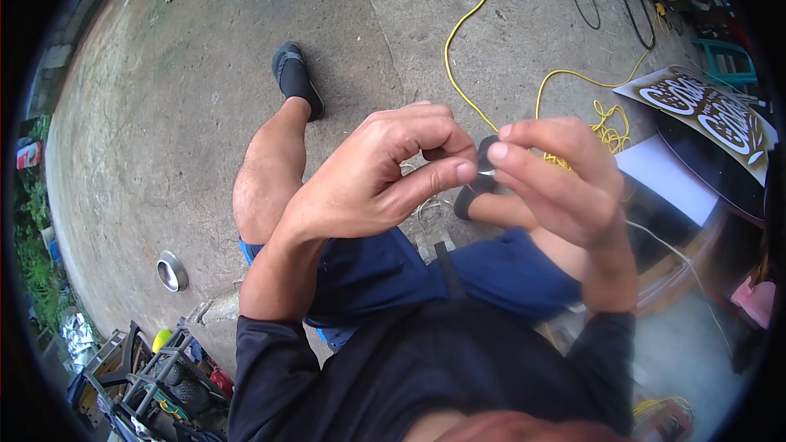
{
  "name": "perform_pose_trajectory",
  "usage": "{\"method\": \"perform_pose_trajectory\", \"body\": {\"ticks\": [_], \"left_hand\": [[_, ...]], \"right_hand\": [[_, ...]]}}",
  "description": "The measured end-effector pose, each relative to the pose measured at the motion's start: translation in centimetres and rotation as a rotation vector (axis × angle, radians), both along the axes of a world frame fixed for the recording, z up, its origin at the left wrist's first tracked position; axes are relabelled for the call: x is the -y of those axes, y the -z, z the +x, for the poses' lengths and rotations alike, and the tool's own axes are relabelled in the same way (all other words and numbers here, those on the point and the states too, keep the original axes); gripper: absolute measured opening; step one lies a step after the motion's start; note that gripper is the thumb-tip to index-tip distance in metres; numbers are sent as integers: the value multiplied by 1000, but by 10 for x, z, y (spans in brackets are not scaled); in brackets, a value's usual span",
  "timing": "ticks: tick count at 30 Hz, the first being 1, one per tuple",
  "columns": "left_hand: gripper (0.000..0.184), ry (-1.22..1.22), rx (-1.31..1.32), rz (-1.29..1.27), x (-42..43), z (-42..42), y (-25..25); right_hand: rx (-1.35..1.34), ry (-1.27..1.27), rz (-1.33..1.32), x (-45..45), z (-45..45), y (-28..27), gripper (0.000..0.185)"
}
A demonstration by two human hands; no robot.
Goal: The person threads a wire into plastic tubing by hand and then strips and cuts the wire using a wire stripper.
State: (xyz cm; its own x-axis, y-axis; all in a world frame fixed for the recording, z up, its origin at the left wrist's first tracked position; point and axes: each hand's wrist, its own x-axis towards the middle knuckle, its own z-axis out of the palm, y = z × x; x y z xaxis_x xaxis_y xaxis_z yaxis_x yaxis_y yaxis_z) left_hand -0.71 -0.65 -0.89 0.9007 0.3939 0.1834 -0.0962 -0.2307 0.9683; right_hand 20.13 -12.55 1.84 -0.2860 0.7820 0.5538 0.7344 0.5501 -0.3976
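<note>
Concrete floor (205, 74) — shiny piece (486, 172) between left fingers (442, 176) and right fingers (528, 165)

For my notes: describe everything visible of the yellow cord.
The yellow cord is thin, slack and perhaps coated in plastic. One stretch curves down the concrete floor from the top edge until hidden behind the right hand; another bends in from the upper right. Loose, tangled loops show behind that hand. Whether it is all one length is unclear.

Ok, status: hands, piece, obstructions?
Left hand, right hand close together. Shiny bit between, too small to identify. Yellow cord on floor beyond, nothing visibly blocking.
</note>
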Motion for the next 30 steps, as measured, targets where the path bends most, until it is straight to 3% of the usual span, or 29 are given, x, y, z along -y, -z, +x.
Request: {"method": "perform_pose_trajectory", "body": {"ticks": [4, 13, 19, 21, 22, 26, 27, 29, 30], "left_hand": [[18, 6, -28, -51, 0, 0, 0], [12, 33, 14, 97, 0, 1, 2], [12, -153, -10, 347, 8, 5, 2], [16, -245, 14, 573, 11, 8, 3], [16, -245, 17, 574, 12, 9, 5], [19, -265, 54, 617, 8, 7, 6], [20, -258, 47, 567, 6, 6, 5], [19, -250, 30, 539, 2, 3, 3], [19, -231, 13, 497, 3, 3, 3]], "right_hand": [[28, -76, 53, -2, -6, 5, 34], [134, -31, 83, 1, -6, 7, 25], [-35, 101, -73, 1, -14, 14, 14], [-627, 310, -896, 7, -19, 3, 12], [-1020, 253, -1170, 4, -14, 5, 19], [-1268, 104, -1365, 6, 9, 8, 21], [-1262, 94, -1362, 3, 8, 3, 21], [-207, 190, -362, -2, 4, -1, 27], [-109, 163, -79, -7, 2, 7, 32]]}}
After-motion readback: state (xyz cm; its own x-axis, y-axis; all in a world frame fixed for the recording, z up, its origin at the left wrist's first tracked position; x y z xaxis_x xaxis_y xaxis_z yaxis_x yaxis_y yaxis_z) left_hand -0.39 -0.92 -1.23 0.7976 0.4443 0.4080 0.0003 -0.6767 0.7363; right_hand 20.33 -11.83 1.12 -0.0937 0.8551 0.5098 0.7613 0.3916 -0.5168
